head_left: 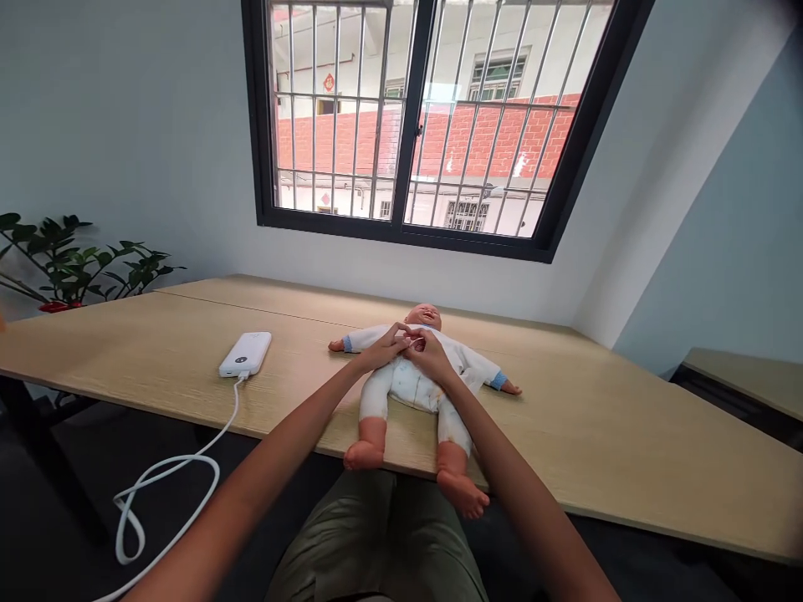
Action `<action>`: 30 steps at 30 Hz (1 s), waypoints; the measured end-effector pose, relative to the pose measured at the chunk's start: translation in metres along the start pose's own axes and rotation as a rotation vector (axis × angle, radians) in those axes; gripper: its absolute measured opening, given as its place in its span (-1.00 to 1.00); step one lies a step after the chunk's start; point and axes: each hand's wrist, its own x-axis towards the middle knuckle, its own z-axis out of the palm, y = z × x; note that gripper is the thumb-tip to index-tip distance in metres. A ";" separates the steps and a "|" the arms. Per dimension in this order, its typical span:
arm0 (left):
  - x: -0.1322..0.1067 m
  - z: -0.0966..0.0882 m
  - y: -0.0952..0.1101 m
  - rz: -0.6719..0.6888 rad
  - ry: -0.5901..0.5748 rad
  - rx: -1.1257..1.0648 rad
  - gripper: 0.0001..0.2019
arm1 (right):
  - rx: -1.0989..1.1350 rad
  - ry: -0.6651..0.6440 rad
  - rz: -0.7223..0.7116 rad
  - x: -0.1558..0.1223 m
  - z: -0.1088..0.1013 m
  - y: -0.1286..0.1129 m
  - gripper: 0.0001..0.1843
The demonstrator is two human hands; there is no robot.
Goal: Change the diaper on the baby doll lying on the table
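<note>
A baby doll (417,386) in a white outfit with blue cuffs lies face up, its head towards the window and its arms spread. Its bare feet reach the table's near edge, one hanging past it. Over the doll's chest my left hand (387,346) and my right hand (432,355) meet, almost touching. The fingers of both are bent and pinched together at the front of the clothing. What lies between the fingertips is too small to make out. The hands hide much of the doll's chest.
On the wooden table (595,418), a white power bank (246,354) lies to the left. Its white cable (217,439) loops down past the near edge. A leafy plant (75,263) stands at the far left, and a barred window (407,117) is ahead.
</note>
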 end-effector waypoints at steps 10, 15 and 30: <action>-0.004 -0.009 -0.006 -0.086 0.099 -0.229 -0.69 | 0.298 -0.013 0.111 -0.002 -0.009 -0.004 -0.52; -0.001 -0.014 -0.009 -0.102 0.116 -0.356 -0.65 | 0.365 0.045 0.216 -0.001 -0.008 -0.001 -0.52; 0.000 -0.020 -0.019 0.010 0.102 0.229 -0.59 | 0.352 0.188 0.218 0.000 -0.008 -0.003 -0.55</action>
